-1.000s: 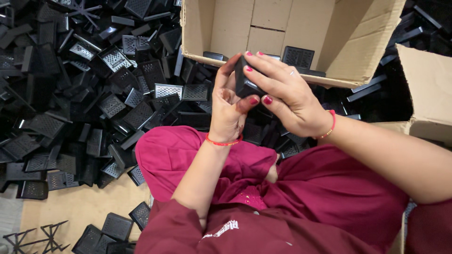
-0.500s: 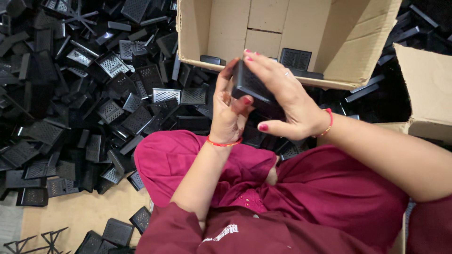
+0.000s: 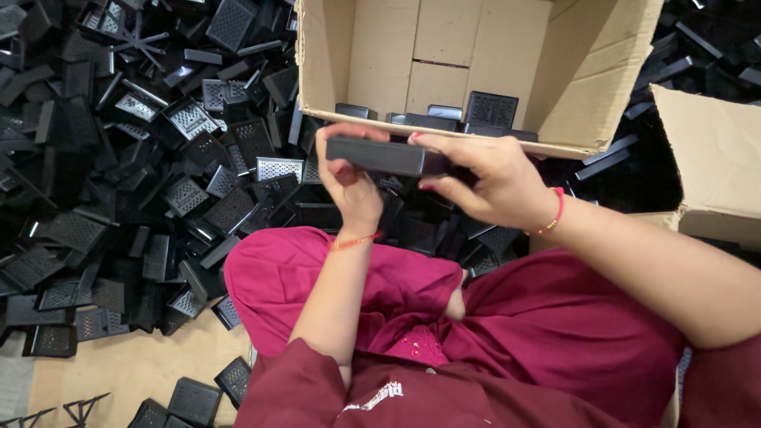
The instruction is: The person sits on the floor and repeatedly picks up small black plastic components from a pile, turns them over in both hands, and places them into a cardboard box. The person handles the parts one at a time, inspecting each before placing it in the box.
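In the head camera's view, looking down over a lap in maroon clothing (image 3: 555, 333), both hands meet just in front of an open cardboard box (image 3: 444, 63). The left hand (image 3: 349, 178) grips the near end of a flat black plastic piece (image 3: 384, 156), fingers curled over its top edge. The right hand (image 3: 487, 178) clasps the other end, thumb on top and fingers wrapped beneath. The piece lies level between them, held just this side of the box's front rim. Beyond the fingers, a few similar black parts (image 3: 491, 109) sit inside the box, perhaps stacked; shadow hides detail. To the left hand's outer side spreads a heap of black perforated pieces (image 3: 158, 182).
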`<state>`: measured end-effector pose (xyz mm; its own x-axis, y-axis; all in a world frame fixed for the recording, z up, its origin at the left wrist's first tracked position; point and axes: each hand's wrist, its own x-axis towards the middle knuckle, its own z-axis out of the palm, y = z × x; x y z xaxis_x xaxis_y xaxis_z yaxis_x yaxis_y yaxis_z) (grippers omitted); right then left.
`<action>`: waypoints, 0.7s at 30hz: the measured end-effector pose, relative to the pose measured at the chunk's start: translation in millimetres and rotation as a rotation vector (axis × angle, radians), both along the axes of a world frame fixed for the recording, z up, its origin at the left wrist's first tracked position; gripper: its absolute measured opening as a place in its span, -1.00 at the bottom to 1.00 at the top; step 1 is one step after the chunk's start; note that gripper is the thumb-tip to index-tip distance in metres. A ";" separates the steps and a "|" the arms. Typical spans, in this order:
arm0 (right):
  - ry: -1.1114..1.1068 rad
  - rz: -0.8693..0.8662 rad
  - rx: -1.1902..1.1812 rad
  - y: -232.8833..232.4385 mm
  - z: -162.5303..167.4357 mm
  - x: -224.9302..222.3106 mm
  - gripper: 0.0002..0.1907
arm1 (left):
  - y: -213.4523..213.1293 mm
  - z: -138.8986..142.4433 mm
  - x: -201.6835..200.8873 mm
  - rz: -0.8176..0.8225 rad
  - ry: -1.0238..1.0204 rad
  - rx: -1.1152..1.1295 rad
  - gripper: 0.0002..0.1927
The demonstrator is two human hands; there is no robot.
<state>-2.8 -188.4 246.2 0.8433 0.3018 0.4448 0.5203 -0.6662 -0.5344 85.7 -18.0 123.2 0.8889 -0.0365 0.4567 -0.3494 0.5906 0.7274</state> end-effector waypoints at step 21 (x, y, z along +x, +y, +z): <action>0.051 -0.553 -0.096 -92.7 -75.3 51.0 -0.67 | 90.4 -86.4 58.0 0.390 0.189 0.766 -0.82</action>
